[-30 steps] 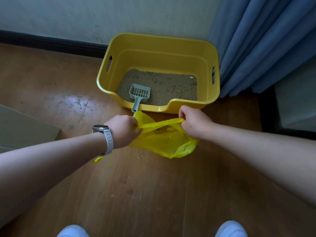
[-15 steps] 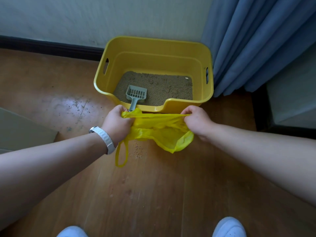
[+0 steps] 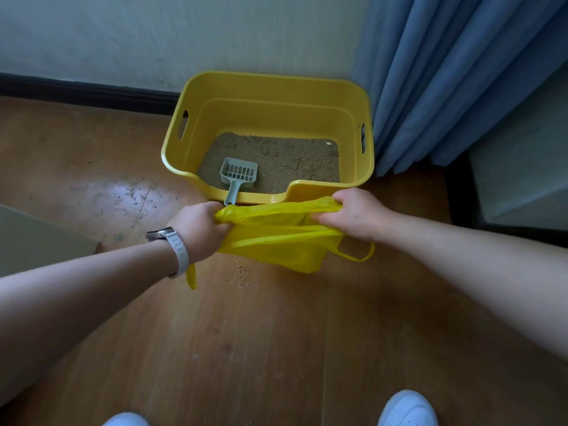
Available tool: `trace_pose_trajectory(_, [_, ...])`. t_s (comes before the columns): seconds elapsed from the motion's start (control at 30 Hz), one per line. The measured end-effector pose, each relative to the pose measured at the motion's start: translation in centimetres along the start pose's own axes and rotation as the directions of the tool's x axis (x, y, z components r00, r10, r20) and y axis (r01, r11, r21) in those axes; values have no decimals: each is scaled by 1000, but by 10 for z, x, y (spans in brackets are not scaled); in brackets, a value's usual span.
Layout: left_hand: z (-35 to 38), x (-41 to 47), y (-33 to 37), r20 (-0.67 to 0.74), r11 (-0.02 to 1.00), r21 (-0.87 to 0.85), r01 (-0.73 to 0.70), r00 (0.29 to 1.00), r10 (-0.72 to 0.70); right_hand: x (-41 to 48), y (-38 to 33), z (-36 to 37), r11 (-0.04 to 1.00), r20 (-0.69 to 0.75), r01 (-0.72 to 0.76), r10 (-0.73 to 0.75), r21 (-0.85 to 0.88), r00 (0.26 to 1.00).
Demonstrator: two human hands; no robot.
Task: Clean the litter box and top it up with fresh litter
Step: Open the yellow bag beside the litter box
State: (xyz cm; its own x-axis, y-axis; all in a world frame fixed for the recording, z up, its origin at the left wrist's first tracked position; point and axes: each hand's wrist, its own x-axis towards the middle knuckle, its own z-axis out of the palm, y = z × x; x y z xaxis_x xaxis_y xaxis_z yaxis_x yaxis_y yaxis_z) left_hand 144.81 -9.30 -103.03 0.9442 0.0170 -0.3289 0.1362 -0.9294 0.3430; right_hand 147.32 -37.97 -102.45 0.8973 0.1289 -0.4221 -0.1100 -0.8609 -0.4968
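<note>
A yellow litter box stands on the floor against the wall, holding brown litter. A grey slotted scoop lies in the litter at the front left, its handle resting on the low front lip. Just in front of the box I hold a thin yellow plastic bag stretched between both hands. My left hand, with a watch on the wrist, grips the bag's left rim. My right hand grips the right rim. One bag handle loop hangs below each hand.
A few litter grains lie on the wooden floor under the bag. A blue curtain hangs right of the box, a dark-edged panel beyond it. A flat grey board lies at left. My white shoes show at the bottom.
Both hands have pulled the bag's rim wider apart, spreading its mouth. The bag's handle loops have dropped free, one below each hand.
</note>
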Motion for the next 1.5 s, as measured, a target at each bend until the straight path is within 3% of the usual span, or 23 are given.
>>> trace_pose_trajectory(0.1, [4, 5, 10, -9, 959, -240, 153, 987, -160, -1, 3, 8, 1000, 6, -11, 11, -2, 1000])
trace_pose_trajectory(0.17, [7, 9, 18, 47, 884, -399, 244, 968, -246, 0, 4, 16, 981, -10, -52, 55, 188, 998])
trace_pose_trajectory(0.23, [8, 12, 27, 75, 827, -481, 289, 954, -290, -2, 1, 23, 866, -24, -120, 150, 485, 988])
trace_pose_trajectory(0.37, [14, 13, 43, 57, 789, -529, 313, 941, -334, -2, -5, 34, 657, -21, -158, 256, 737, 966])
trace_pose_trajectory(0.57, [22, 13, 56, 2, 793, -531, 298, 936, -351, 2, -7, 34, 582, -78, -92, 261, 808, 962])
trace_pose_trajectory(0.7, [19, 13, 58, 50, 808, -487, 331, 934, -353, 6, 2, 30, 692, -102, -61, 191, 720, 976])
trace_pose_trajectory(0.83, [16, 20, 52, 135, 852, -348, 391, 920, -367, 10, 6, 24, 868, -25, -84, 110, 490, 994])
trace_pose_trajectory(0.9, [14, 25, 47, 195, 879, -265, 396, 915, -353, 11, 3, 23, 906, 16, -94, 96, 413, 995])
trace_pose_trajectory(1.0, [9, 33, 35, 214, 902, -138, 410, 901, -377, 13, -5, 25, 957, -52, -9, 25, 289, 998])
trace_pose_trajectory(1.13, [-7, 42, 23, 128, 956, 155, 247, 955, -267, 23, -28, 23, 982, -68, 98, -88, 163, 994])
trace_pose_trajectory(1.3, [-31, 35, 4, -116, 913, 409, -16, 991, 69, 44, -58, 10, 964, -101, 261, -264, -45, 959])
trace_pose_trajectory(1.5, [-44, 46, -20, -91, 800, 585, -133, 970, 227, 75, -60, 8, 888, -147, 319, -383, -333, 912])
